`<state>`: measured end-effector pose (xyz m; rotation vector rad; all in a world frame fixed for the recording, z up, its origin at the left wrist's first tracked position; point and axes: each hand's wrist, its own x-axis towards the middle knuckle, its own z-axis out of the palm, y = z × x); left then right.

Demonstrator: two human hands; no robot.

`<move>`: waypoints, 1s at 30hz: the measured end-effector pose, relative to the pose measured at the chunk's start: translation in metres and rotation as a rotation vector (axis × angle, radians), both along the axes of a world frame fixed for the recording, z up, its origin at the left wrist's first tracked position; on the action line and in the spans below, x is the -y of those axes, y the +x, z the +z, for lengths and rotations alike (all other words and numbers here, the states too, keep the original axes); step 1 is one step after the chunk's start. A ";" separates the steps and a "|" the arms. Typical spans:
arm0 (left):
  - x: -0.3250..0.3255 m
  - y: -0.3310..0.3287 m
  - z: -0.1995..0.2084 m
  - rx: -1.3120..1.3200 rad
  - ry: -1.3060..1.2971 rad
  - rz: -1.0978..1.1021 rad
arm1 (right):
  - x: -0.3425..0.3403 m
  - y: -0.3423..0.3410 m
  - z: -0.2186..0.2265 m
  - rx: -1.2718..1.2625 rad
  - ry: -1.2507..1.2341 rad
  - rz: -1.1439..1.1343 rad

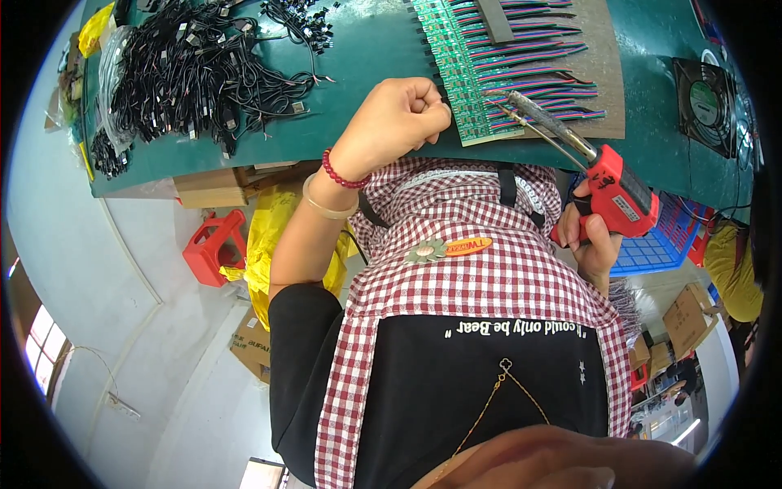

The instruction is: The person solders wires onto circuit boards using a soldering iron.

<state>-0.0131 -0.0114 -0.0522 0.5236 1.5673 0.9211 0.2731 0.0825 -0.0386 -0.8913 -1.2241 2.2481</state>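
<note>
My left hand (399, 118) is closed, its fingers curled at the lower left edge of a row of green circuit boards (466, 90). Whatever its fingertips may pinch is hidden. In my right hand (599, 248) is a red soldering gun (623, 196), gripped by its handle. Its metal tip points up and left, over the wires near the row's lower end. Bundles of thin multicoloured wires (533, 59) run rightward from the boards across a brown backing board (607, 49). Small black parts line the boards' left edge. A grey bar (494, 20) lies across the upper wires.
A big heap of black cables with small connectors (187, 73) covers the left of the green table (358, 49). A black fan (705, 106) stands at the right. Below the table are a red stool (213, 248), a yellow bag (273, 236) and a blue basket (652, 253).
</note>
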 end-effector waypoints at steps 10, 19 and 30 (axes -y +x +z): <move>0.002 -0.004 0.003 0.000 -0.004 -0.069 | -0.001 -0.001 0.000 -0.012 -0.005 -0.006; 0.001 -0.072 -0.004 -1.369 0.045 0.161 | -0.003 -0.003 0.001 -0.041 0.028 -0.038; -0.011 -0.087 -0.018 -1.593 -0.144 -0.070 | -0.004 -0.001 0.000 -0.058 0.096 -0.084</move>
